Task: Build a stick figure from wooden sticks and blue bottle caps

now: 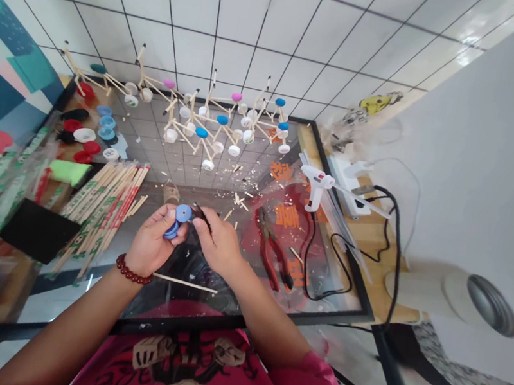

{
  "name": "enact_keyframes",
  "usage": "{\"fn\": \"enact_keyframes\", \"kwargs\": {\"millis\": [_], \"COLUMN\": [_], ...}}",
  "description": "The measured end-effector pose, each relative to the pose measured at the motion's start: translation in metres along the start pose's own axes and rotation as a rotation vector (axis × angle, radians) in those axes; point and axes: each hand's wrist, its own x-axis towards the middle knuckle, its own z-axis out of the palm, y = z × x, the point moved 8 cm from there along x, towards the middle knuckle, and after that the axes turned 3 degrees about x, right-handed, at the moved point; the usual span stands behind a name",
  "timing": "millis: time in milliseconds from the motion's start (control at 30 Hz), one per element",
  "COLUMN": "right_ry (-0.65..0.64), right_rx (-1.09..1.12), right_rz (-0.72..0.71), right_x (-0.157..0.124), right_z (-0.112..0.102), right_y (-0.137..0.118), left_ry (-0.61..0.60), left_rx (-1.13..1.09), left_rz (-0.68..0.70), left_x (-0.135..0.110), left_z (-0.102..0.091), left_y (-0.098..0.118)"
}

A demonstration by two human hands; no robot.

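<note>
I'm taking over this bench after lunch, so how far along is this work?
Done: several stick frames with bottle-cap wheels stand at the far end of the table. In hand: a blue cap held in the left hand, with the right hand at it. Left: loose caps and wrapped chopsticks lie to the left.

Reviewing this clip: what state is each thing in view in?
Left hand, gripping blue bottle caps
Right hand, fingers at the caps' edge
Hot glue gun, lying unheld
Red-handled pliers, lying unheld on glass
Wooden chopsticks, piled loosely
Stick-and-cap frames, assembled
</note>
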Motion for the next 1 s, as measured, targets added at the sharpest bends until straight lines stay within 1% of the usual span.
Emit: {"fn": "enact_keyframes", "kwargs": {"millis": [100, 267, 333, 433, 533, 600, 700, 800, 1000], "right_ry": [0.015, -0.021, -0.030, -0.036, 0.013, 0.042, -0.015, -0.066, -0.056], "right_rx": [-0.095, -0.266, -0.261, -0.161, -0.112, -0.143, -0.230, -0.300, -0.284], "right_rz": [-0.013, 0.004, 0.013, 0.050, 0.067, 0.009, -0.065, -0.020, 0.042], "right_x": [-0.002, -0.002, -0.001, 0.001, 0.002, 0.000, -0.005, -0.006, 0.000], "right_z": [-0.003, 0.001, 0.003, 0.006, 0.000, -0.004, 0.000, 0.006, 0.009], "right_y": [-0.003, -0.005, -0.003, 0.004, 0.009, 0.002, -0.012, -0.015, -0.005], "left_ry": [-0.001, 0.051, 0.059, 0.043, 0.046, 0.068, 0.098, 0.115, 0.132], "left_rx": [-0.013, 0.040, 0.059, 0.042, -0.004, -0.018, -0.027, -0.060, -0.105], "left_rz": [-0.027, 0.031, 0.037, 0.022, 0.021, 0.042, 0.062, 0.039, -0.044], "left_x": [0.000, -0.002, -0.001, 0.000, 0.002, 0.003, 0.003, 0.002, 0.003], "left_z": [0.000, -0.003, -0.005, -0.006, -0.007, -0.009, -0.010, -0.011, -0.016], "left_y": [-0.001, 0.001, 0.002, 0.005, 0.008, 0.009, 0.006, 0.000, -0.007]}}
